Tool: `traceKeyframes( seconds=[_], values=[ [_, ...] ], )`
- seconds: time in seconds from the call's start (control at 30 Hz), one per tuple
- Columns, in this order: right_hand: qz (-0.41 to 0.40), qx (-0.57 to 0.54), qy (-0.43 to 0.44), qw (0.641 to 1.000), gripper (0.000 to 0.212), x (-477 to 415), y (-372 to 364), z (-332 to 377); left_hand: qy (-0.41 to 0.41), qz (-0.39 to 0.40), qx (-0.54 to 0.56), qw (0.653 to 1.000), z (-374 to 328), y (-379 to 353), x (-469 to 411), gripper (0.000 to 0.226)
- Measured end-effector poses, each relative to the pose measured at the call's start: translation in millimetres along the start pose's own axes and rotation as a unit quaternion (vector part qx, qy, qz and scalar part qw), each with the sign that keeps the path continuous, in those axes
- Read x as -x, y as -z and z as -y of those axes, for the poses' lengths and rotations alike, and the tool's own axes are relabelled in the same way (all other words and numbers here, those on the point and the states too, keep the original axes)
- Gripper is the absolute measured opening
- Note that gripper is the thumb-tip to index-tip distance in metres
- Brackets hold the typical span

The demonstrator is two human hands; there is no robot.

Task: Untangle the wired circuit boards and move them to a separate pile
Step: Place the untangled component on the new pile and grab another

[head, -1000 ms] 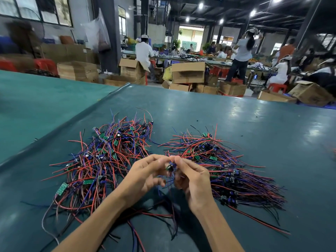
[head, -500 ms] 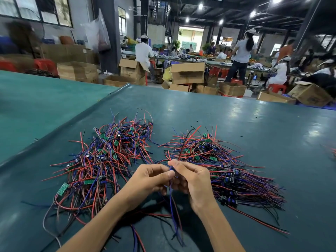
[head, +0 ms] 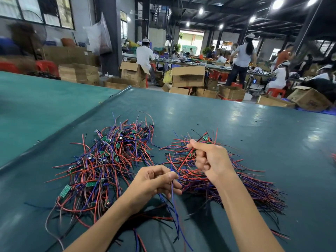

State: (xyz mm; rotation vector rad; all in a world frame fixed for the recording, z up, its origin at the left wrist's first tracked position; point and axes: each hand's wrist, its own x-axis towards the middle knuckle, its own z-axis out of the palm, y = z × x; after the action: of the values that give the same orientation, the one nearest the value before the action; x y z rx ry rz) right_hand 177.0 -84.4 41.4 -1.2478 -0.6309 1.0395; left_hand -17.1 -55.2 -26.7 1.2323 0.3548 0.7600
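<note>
Two heaps of small green circuit boards with red, blue and black wires lie on the dark teal table (head: 245, 128). The tangled heap (head: 109, 160) is on the left, the combed-out pile (head: 245, 186) on the right. My left hand (head: 154, 182) pinches blue wires (head: 174, 206) that hang down toward me. Further out, above the right pile, my right hand (head: 212, 159) is raised and pinches a red wire (head: 185, 159) that runs down toward the left hand. The board on these wires is hidden from me.
A lighter green table (head: 36, 99) adjoins on the left, with a raised seam between the two. Beyond the far edge stand cardboard boxes (head: 188, 76), red stools and several seated and standing workers. Loose wires trail near the table's front edge.
My hands have parted. The right hand moved up and away over the right pile, drawing the red wire out, while the left hand stayed low holding the blue wires.
</note>
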Motion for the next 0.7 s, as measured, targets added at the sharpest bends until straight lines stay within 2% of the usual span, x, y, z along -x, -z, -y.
traceKeyframes(
  seconds=[0.43,0.6,0.7],
  values=[
    [0.034,-0.098,-0.106,0.989,0.017,-26.9,15.4,18.3,0.002,-0.006,-0.005,1.000,-4.3,0.2,0.6,0.016],
    [0.020,-0.128,-0.096,0.987,0.017,-33.8,11.9,25.2,0.006,-0.012,0.010,1.000,-4.6,2.9,2.7,0.023],
    [-0.043,-0.145,-0.040,0.988,0.022,-27.1,10.9,27.7,0.002,-0.032,0.016,0.999,-4.7,3.4,2.8,0.023]
  ],
)
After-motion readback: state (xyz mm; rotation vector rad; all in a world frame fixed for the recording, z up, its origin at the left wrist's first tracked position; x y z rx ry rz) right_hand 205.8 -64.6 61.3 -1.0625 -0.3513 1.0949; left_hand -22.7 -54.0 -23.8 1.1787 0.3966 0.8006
